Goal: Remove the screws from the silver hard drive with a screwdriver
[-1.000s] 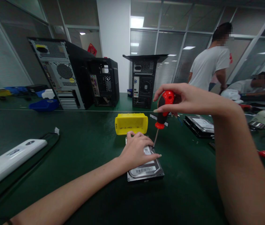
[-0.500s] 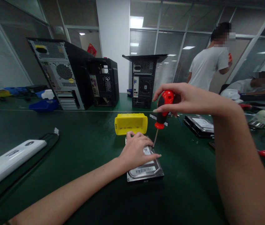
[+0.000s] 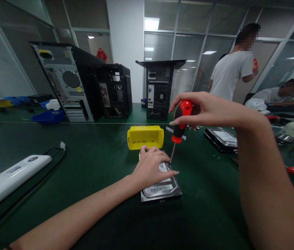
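Observation:
A silver hard drive (image 3: pixel 160 194) with a barcode label lies on the green table in front of me. Across its top, my left hand (image 3: pixel 153 166) grips it, thumb stretched toward the right edge and fingers curled at the far side. My right hand (image 3: pixel 196 111) is closed around the red and black handle of a screwdriver (image 3: pixel 179 128). The shaft slants down, and its tip meets the drive's right edge near my left fingertips. Whatever lies under the tip is too small to make out.
Just behind the drive sits a yellow bin (image 3: pixel 145 133) with small bits inside. Computer cases (image 3: pixel 158 90) stand farther back. To the right are stacked drives (image 3: pixel 221 139); a white power strip (image 3: pixel 14 177) lies left. Two people are at the back right.
My hands, the screwdriver and the hard drive look almost the same as before. The standing person at the back has shifted slightly to the right.

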The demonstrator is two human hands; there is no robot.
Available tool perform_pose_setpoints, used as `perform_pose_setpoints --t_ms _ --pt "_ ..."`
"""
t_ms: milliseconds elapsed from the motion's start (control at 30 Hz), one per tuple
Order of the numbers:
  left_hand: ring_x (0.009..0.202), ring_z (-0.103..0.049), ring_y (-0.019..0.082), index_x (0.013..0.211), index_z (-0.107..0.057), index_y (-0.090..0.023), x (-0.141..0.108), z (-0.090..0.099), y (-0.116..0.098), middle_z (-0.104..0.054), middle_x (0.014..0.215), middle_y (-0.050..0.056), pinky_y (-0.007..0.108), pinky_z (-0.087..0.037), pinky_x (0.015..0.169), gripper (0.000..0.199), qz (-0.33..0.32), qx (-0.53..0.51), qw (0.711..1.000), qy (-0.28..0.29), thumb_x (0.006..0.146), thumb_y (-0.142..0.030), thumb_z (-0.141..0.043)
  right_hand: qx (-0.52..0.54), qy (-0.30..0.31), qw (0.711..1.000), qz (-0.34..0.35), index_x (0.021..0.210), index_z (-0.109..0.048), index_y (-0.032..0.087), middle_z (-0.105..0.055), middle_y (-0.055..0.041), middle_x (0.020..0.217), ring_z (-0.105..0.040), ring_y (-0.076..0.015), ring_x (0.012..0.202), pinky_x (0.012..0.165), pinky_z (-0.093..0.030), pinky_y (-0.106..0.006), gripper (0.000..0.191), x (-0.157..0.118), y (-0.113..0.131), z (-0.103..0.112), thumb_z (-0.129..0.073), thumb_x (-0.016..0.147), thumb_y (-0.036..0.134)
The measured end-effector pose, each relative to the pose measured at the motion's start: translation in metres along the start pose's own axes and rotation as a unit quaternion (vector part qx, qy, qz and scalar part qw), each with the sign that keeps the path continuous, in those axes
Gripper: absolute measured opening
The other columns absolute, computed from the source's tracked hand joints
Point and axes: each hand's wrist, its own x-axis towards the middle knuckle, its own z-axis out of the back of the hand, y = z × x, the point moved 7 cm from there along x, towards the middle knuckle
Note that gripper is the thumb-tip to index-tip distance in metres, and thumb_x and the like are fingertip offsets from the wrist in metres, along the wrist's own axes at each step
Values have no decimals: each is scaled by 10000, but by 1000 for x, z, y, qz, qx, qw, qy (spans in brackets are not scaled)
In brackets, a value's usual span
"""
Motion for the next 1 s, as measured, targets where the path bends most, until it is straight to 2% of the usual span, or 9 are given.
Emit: perform_pose_setpoints --t_ms 533,767,1000 --pt "1000 -545 258 933 -673 -234 1 0 -1 -698 1050 9 460 -259 868 374 9 -2 1000 9 804 -574 -589 -3 0 1000 5 1066 -594 194 -638 -61 1029 -602 -203 855 692 -472 -327 387 0 0 0 -619 764 433" --pt "999 -544 252 938 -670 -232 0 1 -1 -696 1047 3 461 -257 868 374 6 -1 1000 7 805 -572 -588 10 6 1000 -11 1086 -593 185 -646 -66 998 -599 -177 742 607 -447 -304 411 -1 0 -1 -620 759 431" --pt "1012 -544 254 963 -668 -233 0 1 -1 -693 1061 5 465 -257 879 385 6 -1 1000 9 810 -575 -581 -3 5 1000 -4 1061 -590 196 -646 -66 1014 -606 -203 813 660 -463 -326 391 0 1 0 -625 758 440"
